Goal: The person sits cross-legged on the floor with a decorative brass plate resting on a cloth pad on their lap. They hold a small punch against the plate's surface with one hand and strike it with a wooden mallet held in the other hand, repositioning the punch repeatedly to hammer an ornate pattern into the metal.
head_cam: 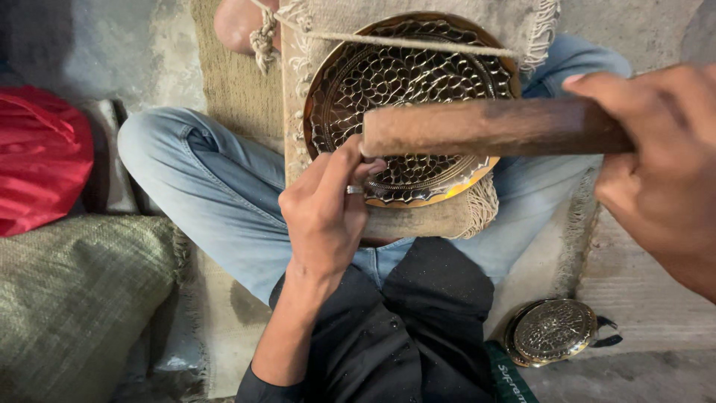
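Observation:
A round brass plate (pixel 403 67) with an engraved leaf pattern lies on a fringed burlap cloth (pixel 418 220) over my crossed legs in blue jeans. A twisted cord (pixel 418 42) runs across the plate's upper part. My left hand (pixel 324 209), a ring on one finger, pinches a small tool against the plate's lower left; the tool itself is mostly hidden. My right hand (pixel 660 164) grips a brown wooden mallet (pixel 485 127), held level just above the plate with its end over my left fingers.
A smaller engraved brass disc (pixel 552 332) rests on the floor at lower right. A red cloth bundle (pixel 37 157) and an olive sack cushion (pixel 74 298) sit at the left. A woven mat (pixel 231 82) covers the concrete floor.

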Action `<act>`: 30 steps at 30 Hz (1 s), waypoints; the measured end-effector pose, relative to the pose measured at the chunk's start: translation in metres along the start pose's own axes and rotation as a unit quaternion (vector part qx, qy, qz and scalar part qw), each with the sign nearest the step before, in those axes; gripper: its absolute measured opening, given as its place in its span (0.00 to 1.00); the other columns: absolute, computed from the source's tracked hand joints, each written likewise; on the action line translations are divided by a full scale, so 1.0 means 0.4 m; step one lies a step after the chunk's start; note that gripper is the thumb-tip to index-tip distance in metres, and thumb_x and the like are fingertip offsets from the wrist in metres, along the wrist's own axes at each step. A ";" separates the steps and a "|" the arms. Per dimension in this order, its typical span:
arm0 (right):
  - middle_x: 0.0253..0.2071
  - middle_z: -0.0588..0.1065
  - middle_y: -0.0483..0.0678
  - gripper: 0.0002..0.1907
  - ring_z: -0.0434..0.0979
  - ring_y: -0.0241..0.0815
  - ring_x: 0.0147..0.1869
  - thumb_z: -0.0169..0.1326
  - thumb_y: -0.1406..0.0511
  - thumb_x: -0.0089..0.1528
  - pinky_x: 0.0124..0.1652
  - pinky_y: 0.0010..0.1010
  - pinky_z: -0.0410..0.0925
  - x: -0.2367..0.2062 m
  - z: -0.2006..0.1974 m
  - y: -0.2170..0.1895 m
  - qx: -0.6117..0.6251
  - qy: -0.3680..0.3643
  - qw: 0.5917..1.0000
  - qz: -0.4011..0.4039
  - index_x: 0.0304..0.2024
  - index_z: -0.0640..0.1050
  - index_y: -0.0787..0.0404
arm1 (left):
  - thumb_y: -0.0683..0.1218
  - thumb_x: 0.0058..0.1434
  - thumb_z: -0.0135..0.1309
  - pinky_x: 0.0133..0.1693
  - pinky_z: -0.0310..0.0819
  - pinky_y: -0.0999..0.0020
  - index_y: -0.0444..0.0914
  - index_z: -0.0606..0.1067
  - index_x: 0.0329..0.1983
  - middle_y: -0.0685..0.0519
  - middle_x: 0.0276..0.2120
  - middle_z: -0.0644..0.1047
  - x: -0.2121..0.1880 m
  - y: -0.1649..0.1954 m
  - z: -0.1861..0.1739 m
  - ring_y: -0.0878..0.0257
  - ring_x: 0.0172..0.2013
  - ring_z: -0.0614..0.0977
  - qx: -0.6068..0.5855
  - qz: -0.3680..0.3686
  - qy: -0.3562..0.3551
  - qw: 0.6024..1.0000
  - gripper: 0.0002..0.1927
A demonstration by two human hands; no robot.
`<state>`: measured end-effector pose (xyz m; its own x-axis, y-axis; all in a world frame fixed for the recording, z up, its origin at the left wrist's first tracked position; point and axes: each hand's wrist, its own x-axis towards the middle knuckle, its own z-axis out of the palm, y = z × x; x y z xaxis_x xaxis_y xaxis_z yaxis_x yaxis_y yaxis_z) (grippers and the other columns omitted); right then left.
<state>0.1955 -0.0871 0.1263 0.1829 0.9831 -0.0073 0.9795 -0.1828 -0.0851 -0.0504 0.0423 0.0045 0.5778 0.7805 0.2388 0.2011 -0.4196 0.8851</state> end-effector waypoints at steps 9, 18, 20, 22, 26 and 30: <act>0.45 0.72 0.55 0.26 0.76 0.54 0.47 0.60 0.81 0.61 0.47 0.40 0.69 0.000 0.017 -0.023 0.090 0.024 0.994 0.049 0.61 0.72 0.64 | 0.27 0.53 0.50 0.42 0.80 0.67 0.33 0.74 0.58 0.48 0.38 0.81 0.003 -0.003 -0.002 0.58 0.41 0.87 0.003 0.002 -0.005 1.000 0.27; 0.46 0.71 0.56 0.26 0.76 0.55 0.49 0.58 0.81 0.60 0.49 0.40 0.69 -0.026 0.020 -0.008 0.099 0.005 0.993 0.057 0.60 0.74 0.62 | 0.26 0.55 0.50 0.43 0.81 0.68 0.33 0.74 0.58 0.47 0.39 0.81 0.004 0.000 -0.005 0.59 0.42 0.88 -0.012 0.003 -0.015 1.000 0.26; 0.44 0.71 0.57 0.28 0.76 0.57 0.48 0.58 0.82 0.55 0.48 0.42 0.69 -0.028 0.018 -0.011 0.037 -0.002 0.999 0.034 0.57 0.75 0.62 | 0.26 0.56 0.50 0.43 0.81 0.68 0.33 0.74 0.58 0.47 0.40 0.81 0.000 0.001 -0.006 0.58 0.43 0.88 -0.013 0.002 -0.013 1.000 0.26; 0.44 0.70 0.56 0.27 0.75 0.56 0.47 0.57 0.82 0.57 0.48 0.42 0.68 -0.025 0.020 -0.020 0.051 0.013 0.998 0.041 0.57 0.75 0.62 | 0.26 0.54 0.50 0.42 0.81 0.68 0.32 0.74 0.58 0.47 0.37 0.80 0.002 -0.003 -0.007 0.58 0.42 0.88 -0.006 -0.002 -0.018 1.000 0.27; 0.44 0.70 0.57 0.27 0.74 0.57 0.48 0.57 0.82 0.56 0.49 0.42 0.68 -0.011 0.012 -0.037 0.045 0.020 0.998 0.039 0.57 0.74 0.62 | 0.27 0.53 0.49 0.43 0.82 0.69 0.33 0.73 0.58 0.45 0.40 0.79 0.002 -0.004 -0.007 0.58 0.40 0.87 -0.026 0.009 -0.009 1.000 0.28; 0.49 0.70 0.55 0.26 0.77 0.51 0.52 0.57 0.80 0.61 0.51 0.37 0.70 -0.006 0.021 -0.047 0.130 0.053 0.987 0.073 0.60 0.69 0.62 | 0.27 0.53 0.51 0.40 0.79 0.66 0.33 0.75 0.57 0.46 0.36 0.79 0.007 0.000 -0.009 0.57 0.38 0.86 -0.003 0.004 -0.018 1.000 0.26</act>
<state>0.1758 -0.0858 0.1197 0.3411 0.9378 0.0654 0.8901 -0.2998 -0.3432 -0.0515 0.0463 0.0066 0.6077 0.7597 0.2314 0.1917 -0.4231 0.8856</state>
